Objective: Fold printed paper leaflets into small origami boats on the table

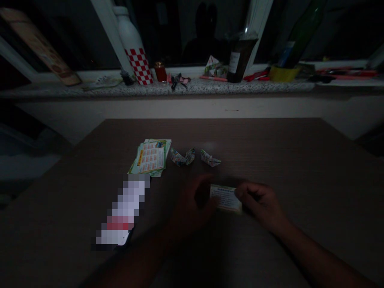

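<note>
A small printed sheet of paper (225, 196), with lines of dark text and a pale border, is between my hands above the table. My right hand (264, 204) pinches its right side between thumb and fingers. My left hand (195, 204) is curved at the other end, its thumb over the left edge and its fingers bent around behind; dim light and blur soften it. Just beyond my hands stand small folded-paper boats: two boats (183, 157) side by side and another boat (210, 158) to their right. Left of them lies a stack of printed leaflets (151, 157).
A phone (126, 208) with a lit, pixelated screen lies left of my left arm on the wooden table (285, 152). Behind, a speckled windowsill (198, 87) holds a red-checked white bottle (139, 64), a dark cup (240, 60), a green bottle (303, 36) and small clutter.
</note>
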The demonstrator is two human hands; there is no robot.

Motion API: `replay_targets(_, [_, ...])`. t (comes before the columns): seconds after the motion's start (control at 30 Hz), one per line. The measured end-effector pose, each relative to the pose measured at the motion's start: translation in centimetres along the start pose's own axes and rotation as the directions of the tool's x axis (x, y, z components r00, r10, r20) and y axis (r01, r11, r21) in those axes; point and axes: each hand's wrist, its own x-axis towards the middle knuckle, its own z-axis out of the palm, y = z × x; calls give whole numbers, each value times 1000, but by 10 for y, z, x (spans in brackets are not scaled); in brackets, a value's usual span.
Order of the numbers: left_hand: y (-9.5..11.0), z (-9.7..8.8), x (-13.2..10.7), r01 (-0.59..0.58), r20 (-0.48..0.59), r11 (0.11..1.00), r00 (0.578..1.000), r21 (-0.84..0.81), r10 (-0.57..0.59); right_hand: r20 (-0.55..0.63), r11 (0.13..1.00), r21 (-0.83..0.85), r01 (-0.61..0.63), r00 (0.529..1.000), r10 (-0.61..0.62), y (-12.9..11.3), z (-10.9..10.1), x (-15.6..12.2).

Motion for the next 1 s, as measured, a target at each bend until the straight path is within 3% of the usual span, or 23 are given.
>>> replay_targets(0.1, [5, -3, -1, -164, 124, 975, 982, 150, 146, -8, 998, 61, -25, 1000, 26, 4, -2, 0])
replay_targets(0.27, [3, -5, 0, -227, 272, 936, 950, 268, 152, -16, 991, 121, -54, 998, 56, 9, -2, 0])
replay_targets(0.4, [-2, -5, 0, -225, 283, 928, 949, 297, 139, 23, 975, 209, -74, 997, 71, 11, -2, -1])
replay_targets(0.57, [-1, -2, -2, -189, 266, 936, 958, 298, 108, 115, 950, 311, 9, 992, -46, 9, -2, -2])
replay_targets(0.8, [2, -2, -1, -163, 292, 933, 954, 320, 66, 138, 997, 74, -23, 990, 13, 4, -1, -1])
replay_targets(1.0, [5, -4, -3, -175, 321, 945, 944, 276, 81, 151, 999, 48, -7, 989, -1, 3, -1, -2])
